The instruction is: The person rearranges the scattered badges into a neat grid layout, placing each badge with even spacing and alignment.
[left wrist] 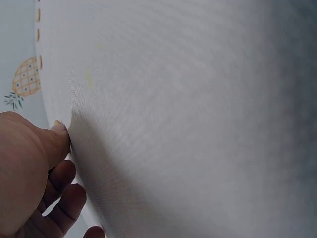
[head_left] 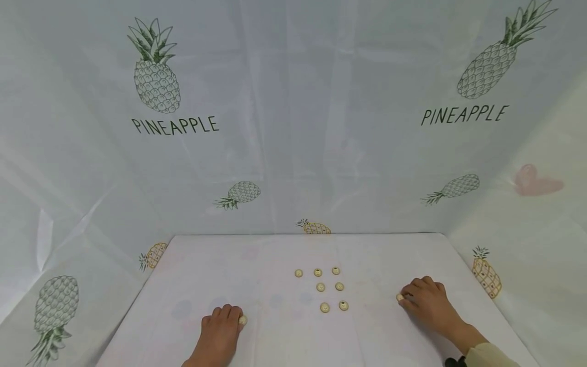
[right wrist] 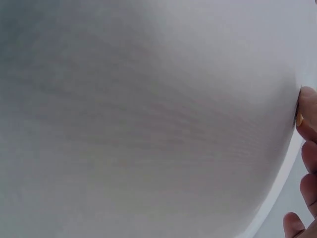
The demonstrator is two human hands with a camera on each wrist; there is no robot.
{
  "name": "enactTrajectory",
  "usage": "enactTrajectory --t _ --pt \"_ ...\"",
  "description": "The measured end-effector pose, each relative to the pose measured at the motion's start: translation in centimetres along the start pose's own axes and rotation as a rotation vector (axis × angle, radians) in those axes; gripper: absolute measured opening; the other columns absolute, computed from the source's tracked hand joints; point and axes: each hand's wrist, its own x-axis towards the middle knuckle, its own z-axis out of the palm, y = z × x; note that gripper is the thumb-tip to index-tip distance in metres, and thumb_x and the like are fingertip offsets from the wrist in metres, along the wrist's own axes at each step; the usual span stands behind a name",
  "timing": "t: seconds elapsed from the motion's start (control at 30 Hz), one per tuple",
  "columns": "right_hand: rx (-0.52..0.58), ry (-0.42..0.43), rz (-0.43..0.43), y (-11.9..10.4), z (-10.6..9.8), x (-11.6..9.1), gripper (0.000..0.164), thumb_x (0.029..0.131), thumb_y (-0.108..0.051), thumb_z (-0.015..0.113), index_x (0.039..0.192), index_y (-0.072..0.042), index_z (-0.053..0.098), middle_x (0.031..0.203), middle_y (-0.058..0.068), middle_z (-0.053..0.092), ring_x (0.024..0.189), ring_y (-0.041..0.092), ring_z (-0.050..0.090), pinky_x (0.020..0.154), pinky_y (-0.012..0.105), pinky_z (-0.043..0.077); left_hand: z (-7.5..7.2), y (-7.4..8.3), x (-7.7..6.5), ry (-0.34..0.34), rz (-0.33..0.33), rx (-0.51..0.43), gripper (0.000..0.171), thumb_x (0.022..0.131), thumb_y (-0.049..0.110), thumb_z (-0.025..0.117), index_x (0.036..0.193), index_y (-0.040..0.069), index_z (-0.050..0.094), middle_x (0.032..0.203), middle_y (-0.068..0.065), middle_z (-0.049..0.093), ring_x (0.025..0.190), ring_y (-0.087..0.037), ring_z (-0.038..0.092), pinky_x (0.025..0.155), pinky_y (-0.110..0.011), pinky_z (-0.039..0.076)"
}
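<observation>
On the left part of the white-covered table (head_left: pixel 284 346), my left hand (head_left: pixel 217 331) pinches a small round cream-coloured disc (head_left: pixel 242 320) at its thumb side. In the left wrist view only a sliver of that disc (left wrist: pixel 58 122) shows above the thumb (left wrist: pixel 59 139), low at the cloth. Over on the right, my right hand (head_left: pixel 428 306) holds a similar disc (head_left: pixel 400 297) between thumb and fingertips, close to the tabletop. The right wrist view shows the disc's edge (right wrist: pixel 299 119) between thumb and finger, with the other fingers curled beside it.
Between the hands several more cream discs lie flat in loose rows, among them a front disc (head_left: pixel 324 307) and a back left disc (head_left: pixel 298 273). A pineapple-printed cloth wall (head_left: pixel 293 127) rises behind the table and along both sides.
</observation>
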Motion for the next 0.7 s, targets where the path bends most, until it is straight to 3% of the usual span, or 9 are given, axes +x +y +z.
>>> enactTrajectory --t 0.53,0.7 --pt "0.023 -0.060 0.023 -0.33 -0.70 0.91 0.014 0.087 -0.032 0.087 0.092 -0.025 0.077 0.094 -0.012 0.065 0.096 0.018 0.055 0.086 0.058 0.043 0.11 -0.24 -0.11 -0.018 0.009 -0.037 0.021 0.097 0.024 0.076 0.102 0.017 0.057 0.095 0.005 0.050 0.082 -0.015 0.041 0.073 -0.045 0.044" --pt "-0.056 0.015 -0.067 -0.30 -0.24 0.93 0.015 0.084 -0.029 0.087 0.087 -0.025 0.072 0.091 -0.012 0.061 0.092 0.017 0.052 0.086 0.056 0.042 0.22 -0.27 0.01 -0.010 0.026 -0.009 0.022 0.096 0.025 0.077 0.102 0.017 0.057 0.096 0.004 0.052 0.083 -0.016 0.044 0.072 -0.045 0.045"
